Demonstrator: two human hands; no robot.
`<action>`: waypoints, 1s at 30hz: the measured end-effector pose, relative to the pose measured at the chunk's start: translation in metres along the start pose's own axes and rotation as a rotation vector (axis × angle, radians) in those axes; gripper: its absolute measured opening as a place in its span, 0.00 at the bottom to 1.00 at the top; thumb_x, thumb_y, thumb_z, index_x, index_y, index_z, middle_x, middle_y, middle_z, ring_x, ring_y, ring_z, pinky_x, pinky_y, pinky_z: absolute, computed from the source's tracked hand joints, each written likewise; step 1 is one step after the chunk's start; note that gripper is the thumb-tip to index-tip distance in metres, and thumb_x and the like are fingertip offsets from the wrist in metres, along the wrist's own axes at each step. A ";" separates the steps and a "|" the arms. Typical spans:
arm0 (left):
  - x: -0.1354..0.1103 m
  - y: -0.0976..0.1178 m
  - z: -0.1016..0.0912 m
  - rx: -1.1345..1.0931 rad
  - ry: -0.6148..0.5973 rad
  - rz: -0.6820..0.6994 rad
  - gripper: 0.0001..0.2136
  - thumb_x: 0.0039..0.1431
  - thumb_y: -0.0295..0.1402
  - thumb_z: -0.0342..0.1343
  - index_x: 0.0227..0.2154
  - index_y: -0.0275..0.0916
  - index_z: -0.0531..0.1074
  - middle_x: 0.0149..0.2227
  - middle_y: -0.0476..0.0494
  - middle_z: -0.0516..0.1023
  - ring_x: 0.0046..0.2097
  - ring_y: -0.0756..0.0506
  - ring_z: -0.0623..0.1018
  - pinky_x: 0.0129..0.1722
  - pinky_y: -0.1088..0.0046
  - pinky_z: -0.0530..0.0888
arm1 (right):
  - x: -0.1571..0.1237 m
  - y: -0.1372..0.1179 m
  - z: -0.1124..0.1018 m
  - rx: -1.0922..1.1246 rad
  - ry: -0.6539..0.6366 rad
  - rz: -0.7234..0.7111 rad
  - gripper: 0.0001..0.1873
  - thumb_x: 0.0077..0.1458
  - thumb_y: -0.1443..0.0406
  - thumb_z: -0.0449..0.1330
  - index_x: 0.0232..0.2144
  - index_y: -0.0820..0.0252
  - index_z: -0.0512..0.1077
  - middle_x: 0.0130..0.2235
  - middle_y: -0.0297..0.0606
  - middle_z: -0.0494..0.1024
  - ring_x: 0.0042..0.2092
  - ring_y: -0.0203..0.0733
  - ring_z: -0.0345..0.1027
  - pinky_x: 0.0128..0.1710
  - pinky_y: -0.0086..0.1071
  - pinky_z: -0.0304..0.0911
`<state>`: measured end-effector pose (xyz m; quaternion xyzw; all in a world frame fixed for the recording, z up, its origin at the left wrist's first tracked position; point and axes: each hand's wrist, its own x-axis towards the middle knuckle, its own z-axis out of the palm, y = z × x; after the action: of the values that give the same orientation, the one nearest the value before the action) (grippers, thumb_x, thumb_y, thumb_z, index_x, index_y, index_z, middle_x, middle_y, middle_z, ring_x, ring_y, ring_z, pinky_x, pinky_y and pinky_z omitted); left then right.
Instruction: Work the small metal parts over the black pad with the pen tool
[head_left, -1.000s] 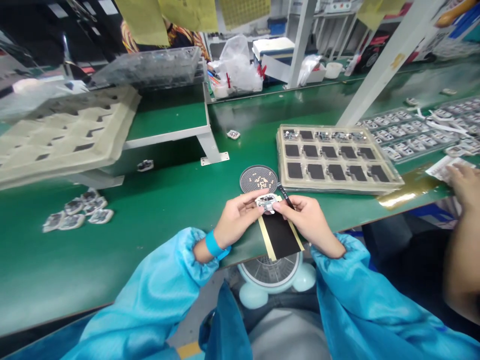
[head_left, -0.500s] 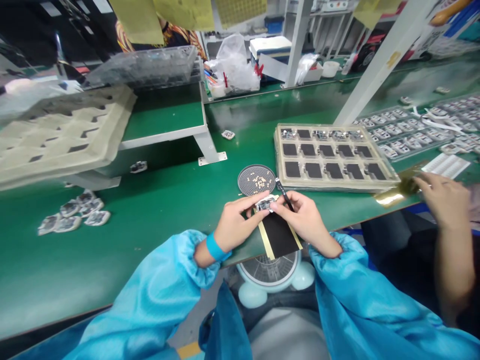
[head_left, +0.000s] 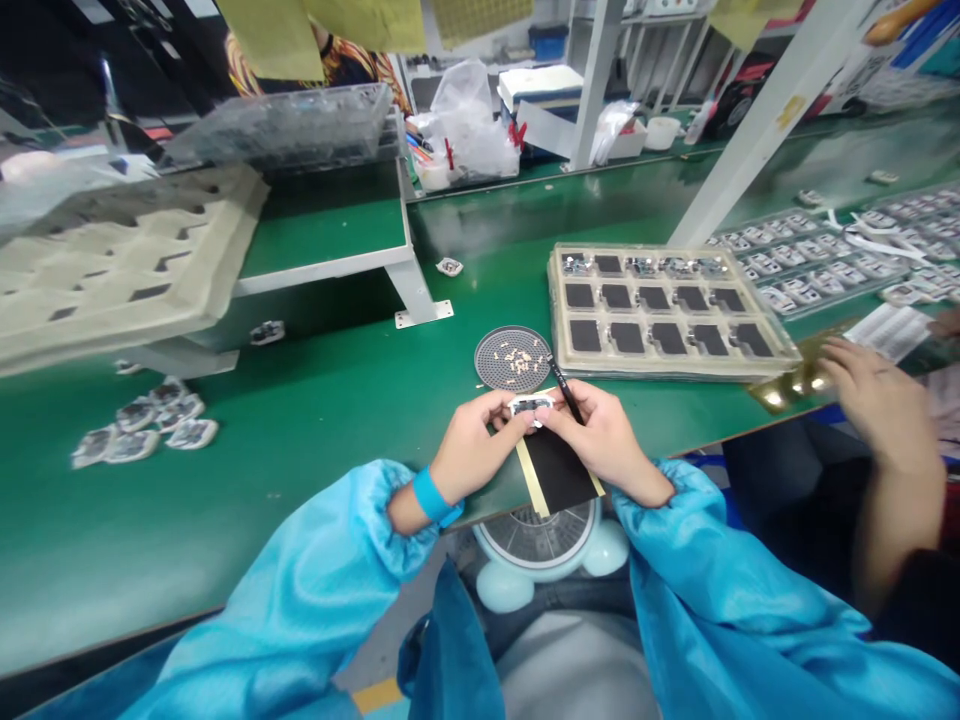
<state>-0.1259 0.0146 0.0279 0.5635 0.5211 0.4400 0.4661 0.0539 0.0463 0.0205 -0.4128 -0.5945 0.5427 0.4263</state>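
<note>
My left hand [head_left: 474,446] and my right hand [head_left: 600,432] pinch a small white part with a circuit board [head_left: 531,405] between their fingertips, just above the green bench near its front edge. A thin black tool [head_left: 564,388] also sticks up out of my right hand. Under the hands lies a black mat with yellow edges [head_left: 558,468]. Just behind them sits a round mesh dish [head_left: 514,357] with several tiny pale pieces in it.
A beige tray [head_left: 669,320] of black pads lies to the right. A co-worker's hand [head_left: 870,395] rests at the bench's right edge beside gold foil [head_left: 787,385]. Loose parts [head_left: 142,432] lie at left, near a raised shelf [head_left: 330,240] with stacked trays.
My hands have tipped the small part and drawn slightly closer together. The co-worker's hand has moved left along the bench edge toward the gold foil.
</note>
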 end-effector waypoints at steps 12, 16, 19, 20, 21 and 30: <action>-0.011 0.005 0.004 0.207 0.136 0.117 0.09 0.62 0.37 0.60 0.32 0.37 0.76 0.30 0.47 0.78 0.33 0.47 0.75 0.35 0.72 0.70 | -0.008 0.005 0.009 0.001 0.060 -0.051 0.17 0.52 0.51 0.69 0.35 0.56 0.74 0.33 0.37 0.81 0.35 0.43 0.75 0.36 0.35 0.70; -0.009 0.003 0.001 0.376 0.151 0.274 0.05 0.63 0.34 0.60 0.33 0.39 0.76 0.33 0.47 0.80 0.36 0.46 0.76 0.40 0.70 0.70 | -0.002 0.003 -0.005 -0.137 -0.037 -0.126 0.14 0.56 0.54 0.68 0.39 0.56 0.78 0.39 0.39 0.82 0.40 0.45 0.76 0.42 0.37 0.71; -0.008 0.002 -0.001 0.426 0.132 0.338 0.04 0.64 0.34 0.59 0.36 0.39 0.76 0.37 0.45 0.82 0.40 0.45 0.77 0.44 0.68 0.70 | 0.001 -0.006 -0.014 -0.270 -0.043 -0.267 0.17 0.54 0.57 0.70 0.45 0.54 0.79 0.46 0.40 0.81 0.47 0.47 0.76 0.49 0.40 0.70; -0.008 0.001 -0.002 0.426 0.130 0.337 0.04 0.64 0.33 0.59 0.36 0.40 0.76 0.36 0.45 0.81 0.39 0.45 0.77 0.44 0.68 0.70 | 0.002 -0.009 -0.016 -0.300 -0.041 -0.313 0.16 0.55 0.57 0.70 0.45 0.54 0.79 0.46 0.40 0.81 0.48 0.48 0.75 0.50 0.41 0.70; -0.008 0.001 -0.002 0.425 0.129 0.330 0.04 0.64 0.33 0.59 0.36 0.40 0.76 0.36 0.46 0.81 0.39 0.45 0.77 0.43 0.68 0.70 | 0.003 -0.013 -0.018 -0.324 -0.042 -0.354 0.13 0.57 0.58 0.68 0.44 0.54 0.79 0.46 0.41 0.81 0.48 0.48 0.76 0.50 0.41 0.70; -0.006 -0.001 -0.003 0.422 0.119 0.341 0.04 0.65 0.33 0.58 0.37 0.40 0.76 0.37 0.45 0.81 0.41 0.44 0.77 0.45 0.68 0.70 | 0.012 -0.024 -0.028 -0.423 -0.043 -0.551 0.06 0.61 0.62 0.65 0.41 0.55 0.80 0.39 0.40 0.80 0.42 0.45 0.75 0.44 0.41 0.71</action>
<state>-0.1295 0.0092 0.0278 0.7009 0.5253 0.4261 0.2264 0.0761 0.0638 0.0465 -0.3042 -0.7918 0.2805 0.4492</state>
